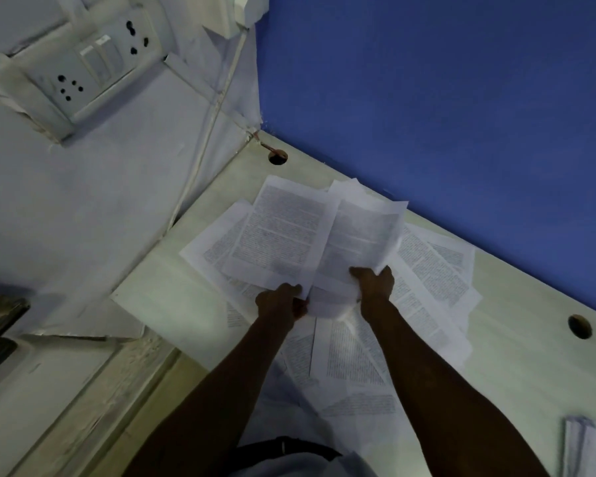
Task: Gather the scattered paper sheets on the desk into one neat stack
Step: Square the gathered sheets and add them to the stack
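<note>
Printed white paper sheets (430,270) lie scattered and overlapping on the pale desk (516,366). My left hand (279,302) grips the near edge of a lifted printed sheet (283,232). My right hand (374,282) grips a second lifted bundle of sheets (362,232) beside it. Both held sets fan upward and away from me, their near edges close together between my hands. More sheets (344,356) lie flat under and between my forearms, partly hidden by them.
A blue partition (444,98) runs along the desk's far side. Two round cable holes (278,157) (579,326) pierce the desk. A white wall with a socket panel (93,67) is at left. Another paper pile (589,445) sits at the lower right.
</note>
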A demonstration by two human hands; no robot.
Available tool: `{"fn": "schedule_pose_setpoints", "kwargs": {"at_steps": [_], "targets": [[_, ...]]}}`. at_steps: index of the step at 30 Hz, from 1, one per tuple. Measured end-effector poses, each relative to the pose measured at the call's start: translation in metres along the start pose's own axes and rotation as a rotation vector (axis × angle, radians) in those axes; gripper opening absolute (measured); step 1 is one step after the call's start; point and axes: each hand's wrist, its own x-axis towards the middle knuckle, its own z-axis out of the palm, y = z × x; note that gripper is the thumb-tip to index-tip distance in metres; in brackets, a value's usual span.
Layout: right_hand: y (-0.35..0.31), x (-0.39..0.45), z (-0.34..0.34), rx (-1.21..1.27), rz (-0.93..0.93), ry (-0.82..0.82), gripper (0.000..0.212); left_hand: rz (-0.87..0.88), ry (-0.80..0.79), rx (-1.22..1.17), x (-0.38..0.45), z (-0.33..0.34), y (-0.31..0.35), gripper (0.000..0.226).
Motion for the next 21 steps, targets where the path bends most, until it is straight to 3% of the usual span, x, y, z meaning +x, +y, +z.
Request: {"fn": "schedule_pose_setpoints", "kwargs": {"at_steps": [3,5,8,10,12,13,16,18,21], "targets": [[0.015,0.002,-0.012,-0.06,0.027,-0.178,0.071,0.015,-0.004,0.182,-0.001,-0.001,-0.004,0.047],[0.014,0.001,-0.015,-0.035,0.025,-0.225,0.065,0.01,-0.008,0.35,-0.003,-0.005,-0.006,0.05],[0.006,-0.001,-0.015,-0.167,-0.096,0.033,0.071,-0.08,-0.051,0.604,-0.009,-0.008,-0.004,0.039],[0.005,0.002,-0.019,-0.299,-0.188,0.21,0.058,-0.16,-0.176,0.787,-0.009,-0.01,0.0,0.046],[0.004,0.006,-0.024,-0.371,-0.191,0.183,0.044,-0.084,-0.199,0.939,-0.003,-0.015,0.009,0.059],[0.003,0.008,-0.027,-0.407,-0.177,0.138,0.041,0.037,-0.109,0.966,0.002,-0.017,0.016,0.063],[0.003,0.005,-0.034,-0.456,-0.13,0.028,0.029,0.411,0.375,1.045,0.019,-0.024,0.04,0.081],[0.005,0.005,-0.034,-0.443,-0.096,0.006,0.023,0.415,0.603,1.07,0.031,-0.031,0.056,0.093],[0.007,0.009,-0.025,-0.394,-0.057,-0.016,0.03,0.269,0.726,1.0,0.039,-0.047,0.074,0.116]]}}
